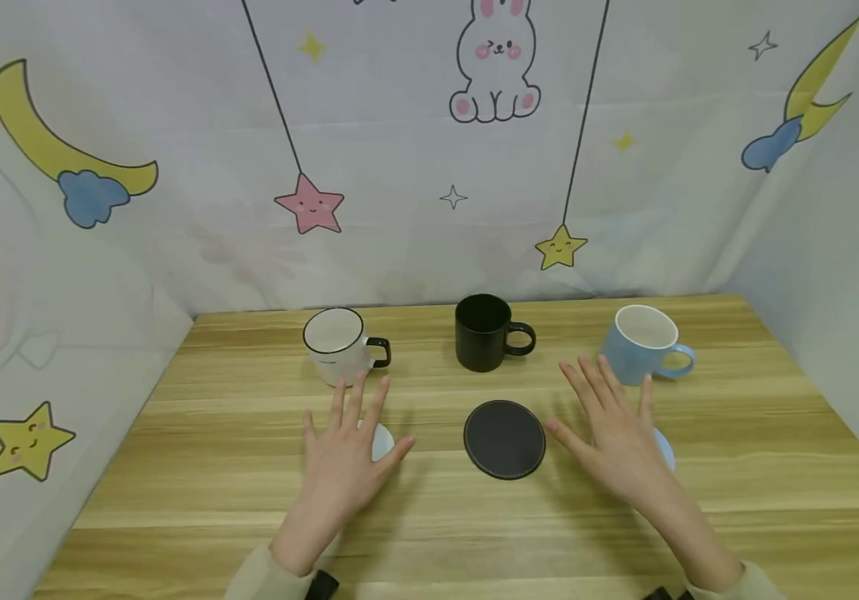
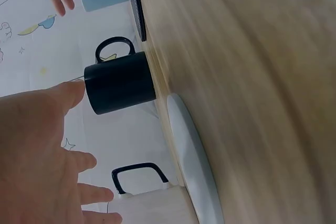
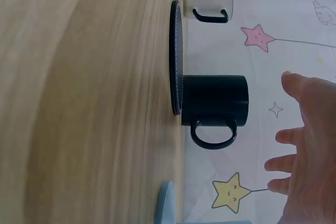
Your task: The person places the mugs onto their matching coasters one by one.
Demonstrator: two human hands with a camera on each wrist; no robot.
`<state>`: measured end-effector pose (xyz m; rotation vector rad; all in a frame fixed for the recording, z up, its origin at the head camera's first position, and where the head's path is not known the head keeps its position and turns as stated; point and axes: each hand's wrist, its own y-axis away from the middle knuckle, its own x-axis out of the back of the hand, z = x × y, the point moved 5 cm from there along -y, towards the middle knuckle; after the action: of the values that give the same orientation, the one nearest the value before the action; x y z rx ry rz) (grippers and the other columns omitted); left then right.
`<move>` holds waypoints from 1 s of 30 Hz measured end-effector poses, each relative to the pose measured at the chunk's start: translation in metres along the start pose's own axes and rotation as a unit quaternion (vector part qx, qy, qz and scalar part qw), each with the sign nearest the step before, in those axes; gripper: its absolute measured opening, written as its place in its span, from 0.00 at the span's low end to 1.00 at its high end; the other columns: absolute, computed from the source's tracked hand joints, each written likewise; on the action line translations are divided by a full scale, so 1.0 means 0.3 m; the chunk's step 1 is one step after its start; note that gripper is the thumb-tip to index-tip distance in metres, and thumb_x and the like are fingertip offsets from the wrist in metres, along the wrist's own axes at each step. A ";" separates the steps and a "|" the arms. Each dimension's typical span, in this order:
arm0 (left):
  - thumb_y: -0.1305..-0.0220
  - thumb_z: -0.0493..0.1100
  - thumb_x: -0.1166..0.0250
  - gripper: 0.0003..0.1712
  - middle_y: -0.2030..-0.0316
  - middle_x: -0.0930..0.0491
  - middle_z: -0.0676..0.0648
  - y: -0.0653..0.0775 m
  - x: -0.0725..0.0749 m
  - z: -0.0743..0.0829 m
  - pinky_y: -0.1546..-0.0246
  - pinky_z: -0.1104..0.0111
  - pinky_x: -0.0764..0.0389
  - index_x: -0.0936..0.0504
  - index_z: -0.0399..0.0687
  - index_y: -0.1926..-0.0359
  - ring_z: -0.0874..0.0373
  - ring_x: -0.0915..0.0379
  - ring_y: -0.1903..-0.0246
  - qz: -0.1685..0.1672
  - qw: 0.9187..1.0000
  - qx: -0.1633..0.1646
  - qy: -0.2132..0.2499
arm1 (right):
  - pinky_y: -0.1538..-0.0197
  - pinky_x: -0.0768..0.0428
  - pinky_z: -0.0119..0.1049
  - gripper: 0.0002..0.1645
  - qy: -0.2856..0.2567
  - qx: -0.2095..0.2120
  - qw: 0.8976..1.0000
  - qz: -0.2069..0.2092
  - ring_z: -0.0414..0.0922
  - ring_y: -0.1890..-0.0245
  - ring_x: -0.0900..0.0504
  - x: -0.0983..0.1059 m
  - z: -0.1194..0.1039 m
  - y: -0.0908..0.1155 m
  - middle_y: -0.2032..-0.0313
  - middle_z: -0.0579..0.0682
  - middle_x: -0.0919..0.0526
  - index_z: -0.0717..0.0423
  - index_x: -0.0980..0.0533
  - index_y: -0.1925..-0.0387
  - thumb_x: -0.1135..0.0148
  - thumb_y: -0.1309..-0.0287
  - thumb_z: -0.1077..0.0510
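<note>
My left hand hovers, fingers spread, above a white coaster that it partly hides in the head view. Behind that coaster stands a white mug with a black rim and handle. My right hand, fingers also spread, is held over a light blue coaster, mostly covered from above. A light blue mug with a white inside stands just beyond its fingertips. Between the hands lies a round black coaster, and a black mug stands upright behind it. Neither hand holds anything.
All of this stands on a wood-grain table. A white cloth printed with stars, moons and a rabbit hangs behind the table's far edge and along its sides. All three mug handles point right in the head view.
</note>
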<state>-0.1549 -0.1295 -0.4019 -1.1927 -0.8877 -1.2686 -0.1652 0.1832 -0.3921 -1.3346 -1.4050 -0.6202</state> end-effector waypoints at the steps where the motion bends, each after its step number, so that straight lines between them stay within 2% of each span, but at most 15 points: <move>1: 0.41 0.71 0.43 0.48 0.24 0.50 0.45 0.003 0.000 -0.005 0.37 0.29 0.52 0.46 0.61 0.26 0.43 0.55 0.25 0.000 1.000 0.002 0.001 | 0.31 0.73 0.69 0.45 -0.001 0.003 1.000 0.004 0.55 0.23 0.56 -0.001 -0.003 -0.004 0.25 0.54 0.49 0.40 0.52 0.25 0.45 0.37 0.37; 6: 0.42 0.71 0.43 0.48 0.25 0.48 0.44 0.016 0.003 -0.027 0.38 0.29 0.50 0.45 0.59 0.26 0.42 0.53 0.26 0.003 1.000 0.007 0.002 | 0.31 0.72 0.69 0.44 -0.013 0.015 1.000 0.022 0.54 0.24 0.53 -0.008 -0.027 -0.022 0.26 0.56 0.45 0.43 0.48 0.26 0.45 0.37 0.37; 15: 0.42 0.71 0.43 0.48 0.27 0.42 0.42 0.031 0.000 -0.051 0.39 0.30 0.46 0.44 0.58 0.26 0.42 0.49 0.27 0.000 1.000 0.004 -0.010 | 0.31 0.69 0.69 0.42 -0.042 0.024 0.998 0.049 0.58 0.26 0.47 -0.011 -0.074 -0.048 0.29 0.59 0.39 0.48 0.42 0.28 0.43 0.38 0.38; 21: 0.41 0.71 0.42 0.48 0.27 0.43 0.42 0.035 -0.011 -0.049 0.38 0.30 0.47 0.44 0.58 0.26 0.42 0.49 0.27 -0.014 1.000 0.004 0.001 | 0.30 0.69 0.68 0.41 -0.051 0.023 0.997 0.055 0.59 0.27 0.45 -0.019 -0.087 -0.044 0.30 0.58 0.38 0.48 0.41 0.29 0.42 0.39 0.39; 30: 0.42 0.69 0.40 0.49 0.27 0.43 0.42 0.047 -0.018 -0.080 0.38 0.31 0.45 0.44 0.56 0.26 0.42 0.48 0.27 -0.024 1.000 0.014 0.003 | 0.29 0.65 0.66 0.39 -0.052 0.052 0.994 0.077 0.57 0.28 0.41 -0.026 -0.125 -0.074 0.32 0.57 0.34 0.49 0.38 0.31 0.40 0.40 0.41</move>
<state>-0.1447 -0.1530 -0.4142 -1.1513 -0.9304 -1.2936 -0.1748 0.1413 -0.3813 -1.3916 -1.3830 -0.3751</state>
